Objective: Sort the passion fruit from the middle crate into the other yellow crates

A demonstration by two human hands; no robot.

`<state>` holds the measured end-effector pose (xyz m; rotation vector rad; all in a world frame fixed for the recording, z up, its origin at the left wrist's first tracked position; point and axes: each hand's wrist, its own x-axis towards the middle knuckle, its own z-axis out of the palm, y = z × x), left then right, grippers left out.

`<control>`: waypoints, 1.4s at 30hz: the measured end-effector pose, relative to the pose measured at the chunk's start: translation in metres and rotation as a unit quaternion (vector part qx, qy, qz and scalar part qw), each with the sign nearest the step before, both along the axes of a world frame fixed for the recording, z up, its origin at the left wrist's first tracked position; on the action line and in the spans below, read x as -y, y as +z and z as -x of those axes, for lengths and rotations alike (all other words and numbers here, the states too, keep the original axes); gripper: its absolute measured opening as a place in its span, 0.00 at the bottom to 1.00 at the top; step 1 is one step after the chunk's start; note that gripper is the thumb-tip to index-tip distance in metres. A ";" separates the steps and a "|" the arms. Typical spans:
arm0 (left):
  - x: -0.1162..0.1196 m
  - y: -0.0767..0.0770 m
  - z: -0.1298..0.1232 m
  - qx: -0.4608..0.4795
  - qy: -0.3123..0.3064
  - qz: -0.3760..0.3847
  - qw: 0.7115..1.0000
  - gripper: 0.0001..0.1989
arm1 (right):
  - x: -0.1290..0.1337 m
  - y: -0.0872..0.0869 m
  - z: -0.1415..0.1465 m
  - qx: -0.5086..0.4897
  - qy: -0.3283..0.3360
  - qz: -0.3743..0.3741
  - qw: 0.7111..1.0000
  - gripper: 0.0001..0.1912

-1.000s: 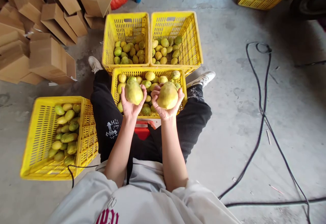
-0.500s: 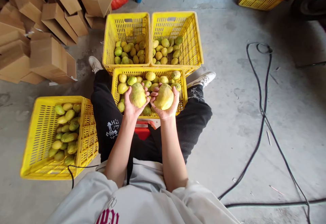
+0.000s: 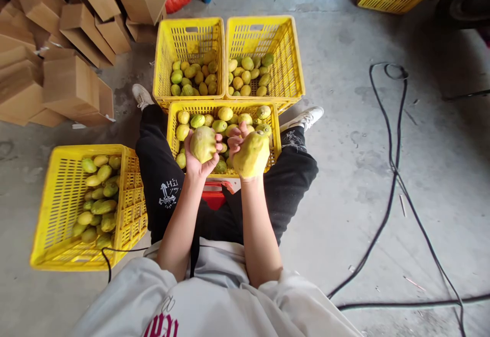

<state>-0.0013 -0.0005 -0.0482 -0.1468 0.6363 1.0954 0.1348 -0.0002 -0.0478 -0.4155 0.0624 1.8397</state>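
Observation:
A round yellow-green papaya point(image 3: 202, 144) rests in my left hand point(image 3: 200, 167), whose fingers curl around its side. My right hand point(image 3: 238, 142) holds a second, more yellow papaya point(image 3: 252, 154), tilted so its stem end shows; this fruit covers most of the palm. Both hands are above a yellow plastic crate point(image 3: 222, 103) between my legs. Inside that crate lie several green and yellow papayas point(image 3: 225, 114), some hidden behind my hands.
Two taller yellow crates point(image 3: 189, 26) holding papayas stand just beyond. Another crate of fruit point(image 3: 49, 199) sits at my left. Cardboard boxes point(image 3: 71, 84) are heaped at the upper left. A black cable point(image 3: 394, 173) loops over the floor at right.
My right hand has turned its papaya, bringing the stem end into view and tilting the fruit rightward. The left hand has shifted slightly left, so the two fruits are farther apart.

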 end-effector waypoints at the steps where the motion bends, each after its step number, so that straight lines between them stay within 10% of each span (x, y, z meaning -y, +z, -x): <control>1: 0.000 -0.001 0.000 0.006 -0.006 0.000 1.000 0.24 | -0.002 -0.002 0.001 -0.013 0.000 0.017 1.000 0.17; 18: -0.004 -0.007 -0.004 0.020 -0.005 -0.006 1.000 0.18 | -0.007 -0.013 -0.005 -0.034 0.021 0.105 0.994 0.21; 26: -0.006 -0.066 0.018 0.002 0.109 0.274 0.955 0.15 | 0.010 -0.071 0.004 0.129 0.001 0.411 0.903 0.10; 29: -0.002 -0.086 0.030 -0.023 0.147 0.305 0.941 0.14 | -0.003 -0.072 0.016 0.177 0.021 0.410 0.895 0.10; 34: 0.002 -0.098 0.038 -0.012 0.167 0.301 0.939 0.12 | -0.081 -0.020 0.048 0.137 0.026 0.280 0.950 0.10; 37: 0.002 -0.101 0.039 -0.008 0.165 0.297 0.941 0.13 | -0.108 0.030 0.055 0.144 -0.015 0.026 0.989 0.11; 42: 0.000 -0.107 0.034 -0.027 0.153 0.295 0.943 0.13 | -0.046 0.097 0.022 0.257 -0.034 -0.193 0.946 0.05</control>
